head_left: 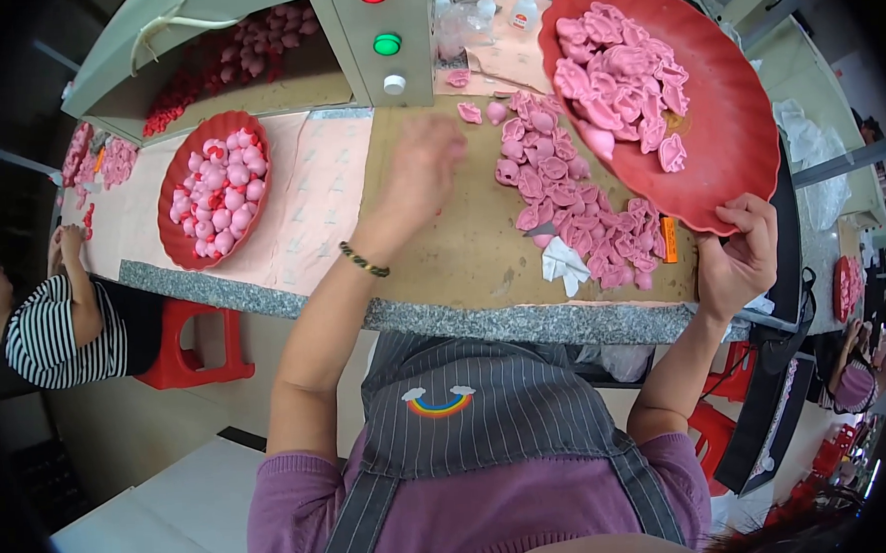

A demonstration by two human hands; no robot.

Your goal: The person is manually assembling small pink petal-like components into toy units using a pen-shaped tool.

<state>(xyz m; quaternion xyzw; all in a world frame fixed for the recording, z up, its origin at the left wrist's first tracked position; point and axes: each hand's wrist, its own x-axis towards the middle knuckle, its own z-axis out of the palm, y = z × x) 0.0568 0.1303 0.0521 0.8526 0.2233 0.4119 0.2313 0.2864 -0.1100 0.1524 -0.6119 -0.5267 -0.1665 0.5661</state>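
Observation:
My right hand [740,253] grips the near rim of a large red scalloped plate [727,151], which is raised and tilted over the right side of the bench. Pink shell-like moulded pieces [618,77] lie heaped in the plate's left part. Beneath and left of it, more of these pink pieces [558,185] are spread in a loose pile on a brown board [443,266]. My left hand [422,167] hovers over the board, left of the pile; motion smears its fingers, so whether they hold anything is unclear.
A white tissue [564,265] and an orange-handled tool [670,240] lie by the pile. At left stands a red bowl [167,206] of pink balls, below a grey machine [346,41] with coloured buttons. Small glue bottles [487,6] stand behind. A co-worker [65,326] sits at far left.

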